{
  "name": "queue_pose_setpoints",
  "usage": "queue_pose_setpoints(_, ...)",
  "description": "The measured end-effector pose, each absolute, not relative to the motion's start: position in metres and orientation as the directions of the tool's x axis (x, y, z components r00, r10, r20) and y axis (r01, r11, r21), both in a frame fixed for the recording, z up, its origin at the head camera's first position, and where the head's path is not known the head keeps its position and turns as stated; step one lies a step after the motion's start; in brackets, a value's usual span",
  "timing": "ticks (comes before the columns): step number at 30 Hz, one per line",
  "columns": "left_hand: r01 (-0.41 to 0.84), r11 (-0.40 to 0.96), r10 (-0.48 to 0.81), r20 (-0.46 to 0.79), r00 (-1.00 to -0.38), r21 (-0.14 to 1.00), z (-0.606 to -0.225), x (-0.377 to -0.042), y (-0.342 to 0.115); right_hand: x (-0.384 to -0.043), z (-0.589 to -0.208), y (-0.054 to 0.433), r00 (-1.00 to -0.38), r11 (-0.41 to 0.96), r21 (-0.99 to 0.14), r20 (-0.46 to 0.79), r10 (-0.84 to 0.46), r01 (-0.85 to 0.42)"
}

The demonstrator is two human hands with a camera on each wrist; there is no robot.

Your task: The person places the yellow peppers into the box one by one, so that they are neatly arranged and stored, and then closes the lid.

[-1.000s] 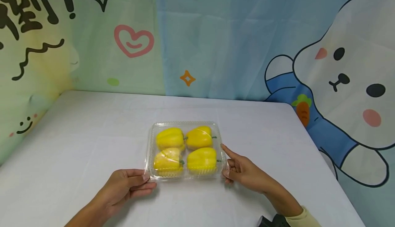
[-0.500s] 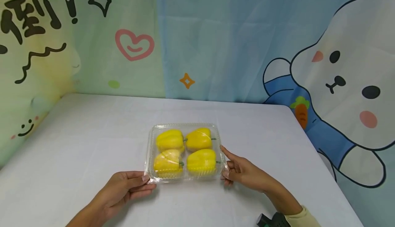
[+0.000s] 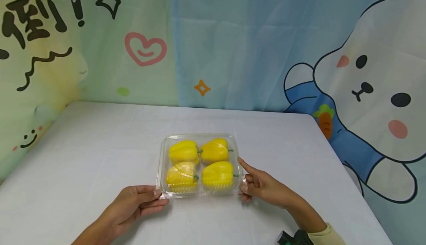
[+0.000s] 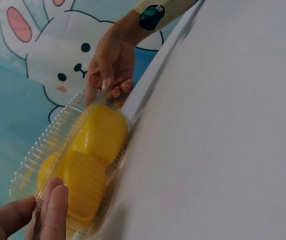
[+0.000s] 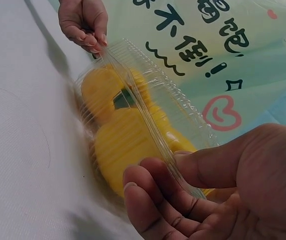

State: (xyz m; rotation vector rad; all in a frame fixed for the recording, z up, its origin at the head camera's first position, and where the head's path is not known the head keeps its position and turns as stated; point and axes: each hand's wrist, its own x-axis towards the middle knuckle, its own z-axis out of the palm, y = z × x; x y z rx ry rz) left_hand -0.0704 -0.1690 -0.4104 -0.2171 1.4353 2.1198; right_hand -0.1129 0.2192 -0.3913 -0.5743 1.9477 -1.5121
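A clear plastic clamshell box [image 3: 199,194] with its lid down holds several yellow bell peppers [image 3: 217,175] with green stems, laid in two rows. At its near left corner my left hand [image 3: 139,202] pinches the rim between thumb and fingers. My right hand [image 3: 263,185] grips the right side of the rim, thumb on top, index finger stretched along the edge. In the right wrist view, the right thumb and curled fingers press the rim [image 5: 155,135] between them. The left wrist view shows the peppers [image 4: 85,185] through the box wall, close to the white surface.
A white-covered table [image 3: 110,145] lies under the box. Behind it hangs a printed cloth backdrop [image 3: 233,52] with a cartoon rabbit on the right. A dark device [image 3: 294,237] sits on the right wrist, by a pale sleeve [image 3: 327,235].
The whole head view has shifted slightly, so the scene sits a little lower. Both hands keep their hold on the box, which stays in the same place on the table.
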Motion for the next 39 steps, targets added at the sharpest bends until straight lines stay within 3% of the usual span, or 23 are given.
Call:
queue_pose_setpoints(15, -0.492, -0.301, 0.403, -0.359, -0.842, 0.817, -0.4167, -0.0662, -0.1707, -0.1133, -0.3906, 0.2208, -0.715, 0.245, -0.969, -0.186, -0.674, 0.021)
queue_pose_setpoints(39, -0.501, -0.296, 0.388, -0.377, -0.841, 0.813, -0.4125, -0.0676, -0.1694, -0.1127, -0.3921, 0.2219, -0.727, 0.270, -0.962, -0.207, -0.655, 0.031)
